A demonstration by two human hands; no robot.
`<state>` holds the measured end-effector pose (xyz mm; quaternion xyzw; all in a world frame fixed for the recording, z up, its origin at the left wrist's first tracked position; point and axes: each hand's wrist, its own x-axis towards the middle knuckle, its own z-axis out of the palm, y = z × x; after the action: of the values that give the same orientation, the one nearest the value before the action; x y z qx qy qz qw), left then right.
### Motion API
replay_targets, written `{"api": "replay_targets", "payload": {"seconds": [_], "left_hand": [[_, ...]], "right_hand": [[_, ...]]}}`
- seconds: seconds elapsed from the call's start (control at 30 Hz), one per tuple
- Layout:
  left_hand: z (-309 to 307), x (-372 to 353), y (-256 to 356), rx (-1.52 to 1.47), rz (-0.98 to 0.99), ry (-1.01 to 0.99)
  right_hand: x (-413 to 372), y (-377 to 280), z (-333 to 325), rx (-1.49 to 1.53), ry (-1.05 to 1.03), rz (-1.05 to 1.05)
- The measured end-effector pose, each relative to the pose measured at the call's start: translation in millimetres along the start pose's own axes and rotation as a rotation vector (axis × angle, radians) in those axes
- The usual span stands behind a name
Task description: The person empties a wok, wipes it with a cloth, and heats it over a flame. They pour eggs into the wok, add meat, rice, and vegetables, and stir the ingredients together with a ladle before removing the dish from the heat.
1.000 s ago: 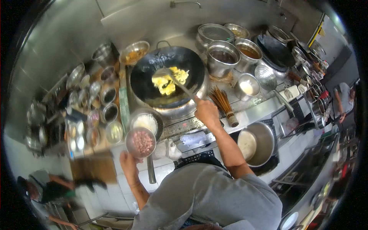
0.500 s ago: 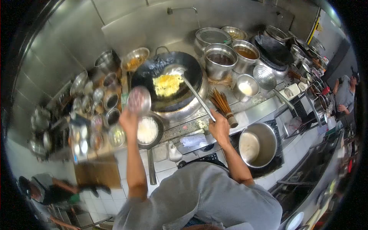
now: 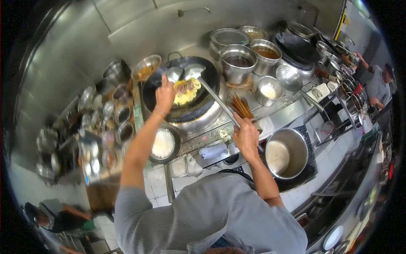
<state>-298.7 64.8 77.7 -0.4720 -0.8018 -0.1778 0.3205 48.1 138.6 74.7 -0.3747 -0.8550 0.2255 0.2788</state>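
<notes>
Over the near left side of the black wok [image 3: 154, 91], my left hand [image 3: 165, 96] is closed on a small metal bowl [image 3: 174, 73] tipped above the wok. Brownish-red pieces [image 3: 185, 86] lie on the yellow egg [image 3: 182, 98] in the wok. My right hand [image 3: 246, 134] grips the long handle of a metal ladle [image 3: 195, 71], whose head rests in the wok's far side. Near my left forearm, a pan [image 3: 177, 146] holds white rice [image 3: 163, 143].
Several ingredient bowls [image 3: 123, 112] stand at left. Behind my right hand are a bamboo brush [image 3: 241, 106], metal pots [image 3: 238, 63] and a strainer [image 3: 289, 77]. A large pot [image 3: 286, 153] sits at right. Other people [image 3: 378, 86] [image 3: 57, 216] appear at both edges.
My left hand has moved up and right to the wok with the bowl. The bowl has been tipped, and its brownish-red pieces are now on the egg.
</notes>
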Motion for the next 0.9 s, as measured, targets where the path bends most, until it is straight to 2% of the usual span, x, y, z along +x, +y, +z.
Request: {"api": "replay_targets", "payload": {"seconds": [0.07, 0.17, 0.2, 0.27, 0.33, 0.4, 0.47, 0.57, 0.6, 0.63, 0.73, 0.8, 0.87, 0.9], "left_hand": [[-15, -12, -17, -0.128, -0.015, 0.105], [-53, -35, -41, -0.215, -0.208, 0.422], [-70, -48, -44, -0.311, -0.340, 0.414], [-87, -85, -48, -0.738, -0.682, 0.394], [-101, -121, -50, -0.843, -0.894, 0.304], [-101, -167, -52, -0.887, -0.981, 0.388], [-129, -186, -29, -1.056, -1.150, 0.472], [-136, -219, -29, -1.177, -1.238, 0.480], [-136, -229, -30, -1.151, -1.215, 0.433], [-134, -238, -33, -1.126, -1.187, 0.383], [-139, -259, -40, -1.047, -1.108, 0.336], [-143, -265, -37, -1.143, -1.215, 0.345], [-172, -254, -22, -1.366, -1.477, 0.328], [-177, -250, -17, -1.420, -1.505, 0.286]], "right_hand": [[-3, 0, -2, -0.002, -0.018, -0.034], [-13, 7, 2, -0.006, -0.031, -0.019], [-13, 9, 6, -0.001, -0.021, -0.017], [-7, 21, 28, -0.010, -0.050, -0.024], [9, 41, 53, -0.039, -0.092, -0.058], [23, 43, 55, -0.004, -0.100, -0.088], [28, 24, 44, -0.056, -0.107, -0.071], [37, 10, 48, -0.101, -0.128, -0.119], [44, 7, 48, -0.130, -0.146, -0.136], [55, 5, 47, -0.209, -0.237, -0.066], [47, 3, 29, -0.011, -0.123, -0.101], [16, 22, 26, 0.016, -0.001, -0.005], [-16, 52, 15, 0.089, 0.072, 0.117], [-33, 61, 6, 0.134, 0.102, 0.202]]}}
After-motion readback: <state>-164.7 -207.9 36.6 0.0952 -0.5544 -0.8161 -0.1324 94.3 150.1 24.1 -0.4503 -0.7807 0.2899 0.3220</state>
